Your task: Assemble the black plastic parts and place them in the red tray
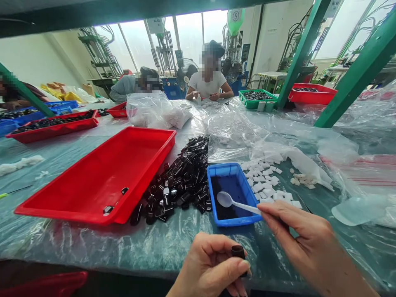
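Item: small dark cap (pixel 238 251), cylindrical, open end up, pinched in my left hand (pixel 213 266) just below the blue tray (pixel 244 187). My right hand (pixel 305 239) grips a white plastic spoon (pixel 235 202) by its handle, bowl over the tray's dark powder. Left of the tray: heap of glossy black caps (pixel 182 181), then a smooth red tray (pixel 102 177) holding two pieces. Right of it: white square pads (pixel 266 181) scattered on crinkled clear plastic sheeting (pixel 241 136). Beyond the tray, a seated person (pixel 209 78) works.
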Tool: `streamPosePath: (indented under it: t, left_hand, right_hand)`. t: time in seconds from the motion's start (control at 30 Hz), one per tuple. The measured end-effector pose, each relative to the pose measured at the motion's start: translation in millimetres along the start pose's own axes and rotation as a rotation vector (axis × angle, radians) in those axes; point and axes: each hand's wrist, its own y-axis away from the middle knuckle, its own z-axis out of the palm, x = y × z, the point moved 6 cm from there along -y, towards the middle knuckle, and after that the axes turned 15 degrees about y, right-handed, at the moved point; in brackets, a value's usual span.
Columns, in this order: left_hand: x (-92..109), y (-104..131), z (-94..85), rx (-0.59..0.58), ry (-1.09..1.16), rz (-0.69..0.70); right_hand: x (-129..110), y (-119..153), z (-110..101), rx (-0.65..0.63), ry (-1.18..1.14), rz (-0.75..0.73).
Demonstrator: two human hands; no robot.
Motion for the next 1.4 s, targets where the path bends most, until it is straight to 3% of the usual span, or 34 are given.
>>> streamPosePath:
  t: [0.5,0.9,1.1,1.4]
  left_hand:
    - [-10,-4,-1.2,-0.060,-0.038,-0.018]
    - [-8,-5,0.2,-0.048,0.011,-0.014]
    - [-7,-3,1.6,-0.040,0.020,-0.015]
    - [-3,-4,4.2,-0.029,0.032,-0.024]
  right_hand:
    - [5,5,-3,-0.019,-0.039,0.021]
    - [22,11,-8,0.026,-0.088,0.253]
    - [18,5,-2,-0.036,-0.098,0.182]
    - [49,35,-30,0.016,-0.044,0.497]
